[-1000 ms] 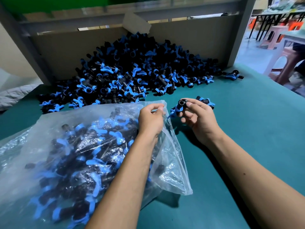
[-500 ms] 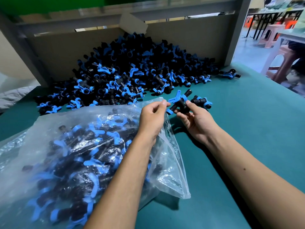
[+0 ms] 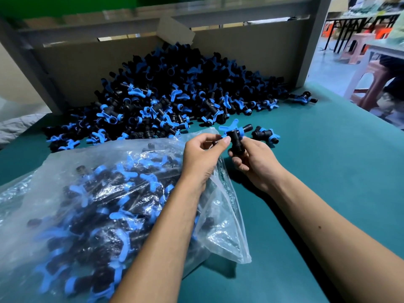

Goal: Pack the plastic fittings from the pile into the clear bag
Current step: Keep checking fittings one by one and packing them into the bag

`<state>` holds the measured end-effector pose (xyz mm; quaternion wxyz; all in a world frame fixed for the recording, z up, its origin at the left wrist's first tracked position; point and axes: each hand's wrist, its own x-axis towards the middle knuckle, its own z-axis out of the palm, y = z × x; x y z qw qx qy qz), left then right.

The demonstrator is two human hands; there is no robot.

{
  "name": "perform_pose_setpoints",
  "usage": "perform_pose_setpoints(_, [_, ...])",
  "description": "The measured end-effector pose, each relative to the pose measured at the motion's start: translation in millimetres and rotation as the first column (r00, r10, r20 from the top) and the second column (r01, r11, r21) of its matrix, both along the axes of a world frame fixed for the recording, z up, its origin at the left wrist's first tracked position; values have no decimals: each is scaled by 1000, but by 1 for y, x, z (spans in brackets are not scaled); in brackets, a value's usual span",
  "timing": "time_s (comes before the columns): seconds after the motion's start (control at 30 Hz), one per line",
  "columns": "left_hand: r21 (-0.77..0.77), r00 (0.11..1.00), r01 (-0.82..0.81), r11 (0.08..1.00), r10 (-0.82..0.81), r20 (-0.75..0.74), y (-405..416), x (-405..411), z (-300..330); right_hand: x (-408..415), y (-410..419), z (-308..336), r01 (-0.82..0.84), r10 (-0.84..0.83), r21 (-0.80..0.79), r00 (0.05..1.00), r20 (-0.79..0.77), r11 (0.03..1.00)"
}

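So the clear bag [image 3: 91, 206] is already stuffed pretty full, lying on its side on the green table [image 3: 328, 193] with its mouth pointing up toward the pile [image 3: 175, 95]; I'd guess well over a hundred pieces are in there, though honestly the pile behind still looks bigger than what's bagged; so I'd call it maybe a third done, lots left to go.

Right now one fitting [image 3: 235, 136] is held up just past the bag's opening, not inside yet; the right hand [image 3: 253, 162] has its fingers curled round the black body from below; the left hand [image 3: 203, 156] is pinching at the bag's top edge, and its thumb tip looks like it's touching the fitting too, but whether it's really gripping plastic film, the part, or both I can't tell for sure. Another loose fitting [image 3: 265, 135] sits on the table just beside the right hand, and one stray [image 3: 302, 98] is off at the pile's far right edge.

The parts themselves: little black T-shaped pipe bodies with bright blue collars and a blue butterfly-wing handle on top; hard plastic, knobbly, the kind that snags on each other; the wings probably catch on thin bag film too, so the mouth wants holding open when this one drops in.
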<state>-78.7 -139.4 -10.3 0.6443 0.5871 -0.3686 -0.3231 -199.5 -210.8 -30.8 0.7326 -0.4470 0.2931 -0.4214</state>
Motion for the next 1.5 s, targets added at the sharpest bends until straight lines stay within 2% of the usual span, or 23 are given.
perform_pose_setpoints(0.1, [2, 1000, -10, 1000, 10, 6, -1, 1, 1, -2, -1, -1, -37, 37, 1, 999, -6, 999])
perform_pose_setpoints(0.2, [25, 1000, -17, 1000, 17, -4, -1, 1, 0, 3, 3, -4, -37, 37, -71, 999, 4, 997])
perform_pose_setpoints(0.3, [38, 998, -43, 998, 45, -46, -1, 2, 1, 3, 3, -5, -20, 30, -155, 997, 66, 988])
perform_pose_setpoints(0.43, [59, 997, -52, 997, 56, -60, -1, 1, 2, -2, 1, -6, -40, 63, -179, 990, 122, 983])
perform_pose_setpoints(0.53, [67, 992, -88, 994, 94, -79, -1, 1, 4, -2, 1, -9, 106, -99, -151, 993, 58, 983])
perform_pose_setpoints(0.63, [73, 983, -149, 986, 156, -99, -3, 4, 3, -4, -4, -9, 195, -188, -49, 975, 114, 980])
perform_pose_setpoints(0.73, [68, 984, -153, 986, 158, -78, -4, 5, 2, -5, -4, -8, 204, -200, -18, 970, 138, 979])
perform_pose_setpoints(0.87, [103, 996, -33, 994, 42, -78, -3, 3, 2, -4, 4, -8, 61, -46, -146, 994, 99, 987])
perform_pose_setpoints(1.0, [139, 997, 8, 990, 3, -78, -2, 3, -1, -4, 5, -7, 53, -44, -162, 997, 58, 985])
perform_pose_setpoints(1.23, [79, 991, -123, 989, 127, -49, -5, 5, -1, -6, -8, -13, 290, -288, 9, 946, 151, 957])
perform_pose_setpoints(1.37, [98, 980, -174, 980, 182, -83, -4, 9, -2, 0, -8, -14, 331, -327, -113, 944, 51, 937])
perform_pose_setpoints(1.5, [115, 975, -169, 979, 184, -128, -4, 8, -2, 7, 3, -18, 178, -284, -434, 940, -191, 883])
